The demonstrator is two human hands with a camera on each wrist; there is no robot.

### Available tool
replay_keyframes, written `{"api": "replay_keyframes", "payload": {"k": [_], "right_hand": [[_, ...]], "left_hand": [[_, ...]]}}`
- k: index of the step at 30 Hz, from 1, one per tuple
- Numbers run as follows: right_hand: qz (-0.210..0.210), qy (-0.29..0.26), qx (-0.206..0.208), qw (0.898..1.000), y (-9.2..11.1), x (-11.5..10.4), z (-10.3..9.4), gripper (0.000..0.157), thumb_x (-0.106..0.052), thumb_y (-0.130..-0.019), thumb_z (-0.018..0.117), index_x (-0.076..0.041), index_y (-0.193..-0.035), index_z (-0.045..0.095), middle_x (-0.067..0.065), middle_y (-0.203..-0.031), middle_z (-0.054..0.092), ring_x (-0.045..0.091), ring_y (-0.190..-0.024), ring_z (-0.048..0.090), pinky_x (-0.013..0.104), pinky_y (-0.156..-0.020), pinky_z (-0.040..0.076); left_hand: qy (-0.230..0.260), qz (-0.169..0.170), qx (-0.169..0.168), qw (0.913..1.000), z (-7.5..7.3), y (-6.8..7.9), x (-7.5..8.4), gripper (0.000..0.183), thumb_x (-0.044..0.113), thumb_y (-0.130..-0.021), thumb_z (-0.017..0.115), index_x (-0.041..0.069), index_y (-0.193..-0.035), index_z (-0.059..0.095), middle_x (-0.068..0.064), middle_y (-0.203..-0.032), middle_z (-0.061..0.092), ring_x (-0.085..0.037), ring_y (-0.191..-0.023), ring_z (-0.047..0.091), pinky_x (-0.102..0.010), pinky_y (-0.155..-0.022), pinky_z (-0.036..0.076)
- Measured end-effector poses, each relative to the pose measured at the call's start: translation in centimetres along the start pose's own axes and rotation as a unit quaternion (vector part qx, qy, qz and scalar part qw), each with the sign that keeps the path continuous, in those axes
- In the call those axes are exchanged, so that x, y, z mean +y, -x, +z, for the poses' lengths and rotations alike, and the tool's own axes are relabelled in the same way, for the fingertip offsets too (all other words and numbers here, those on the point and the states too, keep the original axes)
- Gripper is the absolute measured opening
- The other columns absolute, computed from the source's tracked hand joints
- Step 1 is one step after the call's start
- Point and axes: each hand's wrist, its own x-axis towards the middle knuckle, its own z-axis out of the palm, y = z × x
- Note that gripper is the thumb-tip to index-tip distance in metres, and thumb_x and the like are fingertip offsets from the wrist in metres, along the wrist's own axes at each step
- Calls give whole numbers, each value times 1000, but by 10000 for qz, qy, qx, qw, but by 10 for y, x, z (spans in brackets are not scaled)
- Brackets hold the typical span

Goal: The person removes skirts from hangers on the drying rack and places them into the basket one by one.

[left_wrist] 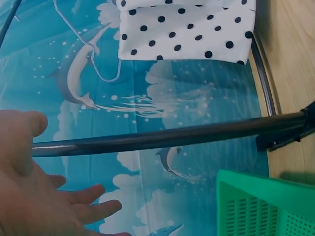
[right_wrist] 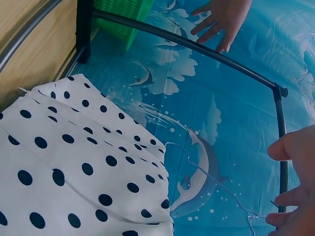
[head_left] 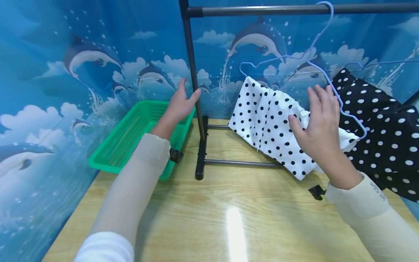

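White dotted cloth on a blue hanger, both hands free

Nearest: pale wood counter, a bright streak of glare on it. Two beige sleeves reached in from the lower corners.

Right hand was raised in front of the cloth, fingers straight, thumb apart, grasping nothing. Its fingertips overlapped the hanger's sloping arm in the head view; could not tell whether they touched.

Left hand was over the far end of a green basket, fingers extended, palm unoccupied, close by the rack's left post. Contact with the post: could not tell.

White cloth hung right of that post, black spots all over, tilted, its lower edge slanting down to the right. Hanger's hook sat over the top bar; its frame leaned low to the right.

Beyond, at right, black cloth with white dots hung by a second hanger.

Farthest: blue curtain printed with dolphins and clouds.
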Motion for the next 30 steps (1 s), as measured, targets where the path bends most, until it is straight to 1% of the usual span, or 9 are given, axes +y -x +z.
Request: {"api": "replay_keyframes", "payload": {"k": [5,10,15,17,21,27,30], "right_hand": [[0,123,39,9999,-2,1,-2,69,-17,-91,63,5,-147,30,25,-153,25,35,-148,7,48,-119,-1],[178,237,-8,9996,0,4,-7,74,-19,-91,64,2,-150,25,23,-155,22,32,-149,4,47,-119,-1],[338,335,-8,9989,-4,9,-13,78,-21,-92,64,0,-152,20,21,-157,18,31,-149,1,46,-119,-3],[517,400,-101,9978,-5,12,-17,80,-22,-92,63,-2,-154,15,20,-159,14,30,-149,-1,45,-119,-4],[792,523,-329,9949,-8,16,-21,84,-24,-93,62,-2,-155,8,19,-160,7,31,-149,-5,47,-119,-6],[956,667,-518,9918,-12,20,-25,87,-25,-94,61,0,-154,4,22,-160,4,35,-148,-6,50,-118,-7],[1158,775,-743,9875,-15,24,-28,89,-27,-95,60,0,-154,0,22,-160,1,35,-148,-8,50,-118,-8]], "left_hand": [[-18,45,16,10000,-3,-5,-3,80,60,-97,40,30,-156,-5,-2,-163,9,-24,-147,17,-50,-116,24],[-45,78,10,10000,-2,-7,-5,80,58,-97,42,30,-156,-4,-4,-162,14,-23,-147,21,-49,-115,27],[-121,133,83,9998,-2,-13,-6,81,61,-95,41,29,-157,0,-5,-161,17,-24,-146,23,-50,-114,29],[-164,163,74,9997,-2,-15,-5,81,62,-95,41,28,-157,1,-6,-161,18,-24,-146,24,-50,-113,29],[-273,209,7,9994,-1,-16,-5,81,62,-95,41,27,-157,5,-5,-161,19,-24,-145,24,-49,-114,29],[-313,156,10,9994,0,-17,-3,79,61,-96,42,28,-157,5,-4,-161,19,-23,-146,23,-49,-114,28],[-358,132,3,9993,1,-19,-1,80,63,-95,41,28,-157,5,-4,-161,20,-23,-145,25,-49,-113,29]]}}
